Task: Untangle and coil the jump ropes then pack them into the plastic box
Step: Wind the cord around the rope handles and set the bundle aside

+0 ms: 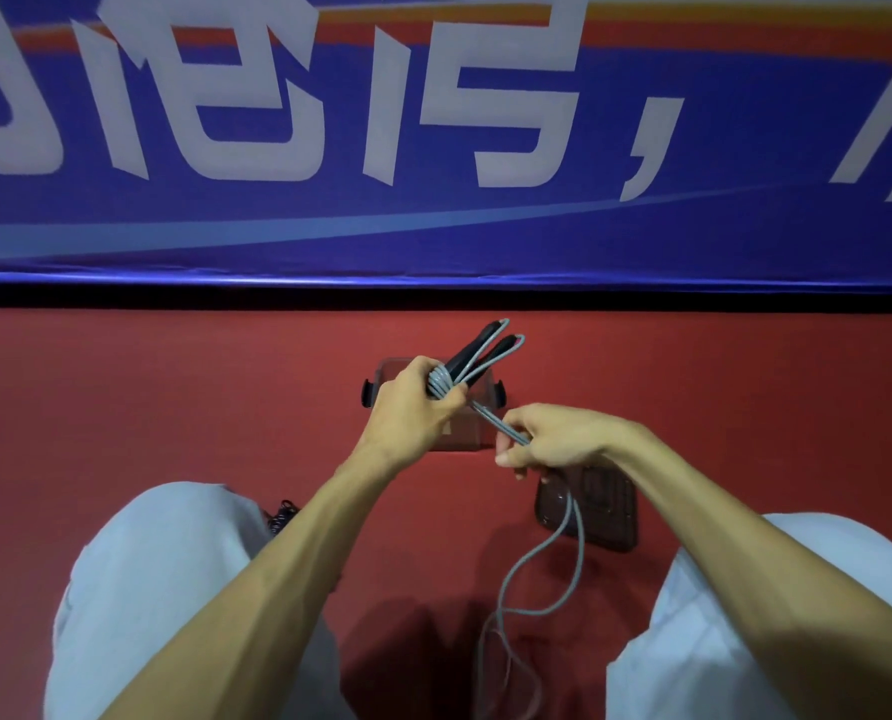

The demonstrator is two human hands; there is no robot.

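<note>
Left hand (pixel 415 410) grips the black handles of a grey corded jump rope (pixel 472 350), cord wound round them; right hand (pixel 558 439), at 4 o'clock, pinches the doubled strands. Red floor (pixel 121 397) bears a clear rectangular plastic box (pixel 387 370) beneath the hands, its clear lid (pixel 607 511) at 5 o'clock. Slack cord trails toward 6 o'clock.

The person wears loose, pale grey-blue trousers (pixel 137 589). The left hand (pixel 412 413) and right hand (pixel 558 439) are bare, like both forearms (pixel 287 553).
</note>
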